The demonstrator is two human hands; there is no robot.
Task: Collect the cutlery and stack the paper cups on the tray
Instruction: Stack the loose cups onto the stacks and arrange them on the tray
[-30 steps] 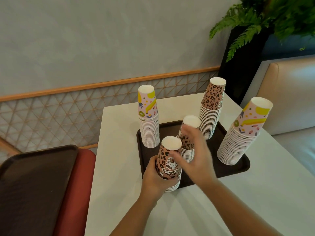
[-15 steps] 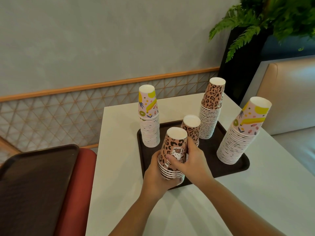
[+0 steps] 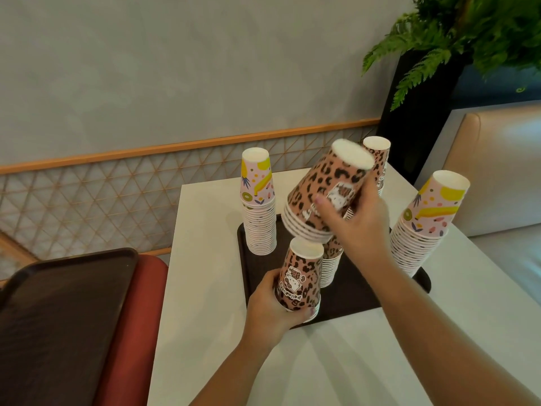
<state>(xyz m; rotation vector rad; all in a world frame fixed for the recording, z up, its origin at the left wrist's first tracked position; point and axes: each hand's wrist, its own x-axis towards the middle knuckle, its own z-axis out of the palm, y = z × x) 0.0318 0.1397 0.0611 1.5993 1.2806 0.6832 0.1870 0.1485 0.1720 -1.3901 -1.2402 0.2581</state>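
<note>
Cups in leopard print occupy both of my hands above the near-left part of the brown tray (image 3: 351, 300), which lies on the white table (image 3: 439, 347).

1. My right hand (image 3: 360, 224) holds a small nested batch of leopard cups (image 3: 325, 194) upside down, tilted to the right and clear of everything below. The fingers are wrapped around its side, with the thumb pressed on the front.
2. My left hand (image 3: 269, 306) grips a short leopard stack (image 3: 301, 276) at the tray's near-left edge. The fingers curl around its base; the stack stands upright, directly below the lifted batch, with a slight gap between them.
3. A second short leopard stack (image 3: 330, 268) stands just behind it on the tray, partly hidden.
4. A fruit-print stack (image 3: 259, 206) stands upright at the tray's far-left corner.
5. A tall leopard stack (image 3: 379, 159) stands at the far side, mostly hidden by my right hand.
6. A leaning fruit-print stack (image 3: 424, 224) stands at the tray's right end.
7. A spare dark tray (image 3: 58, 317) lies on the red seat (image 3: 137, 332) at left.
</note>
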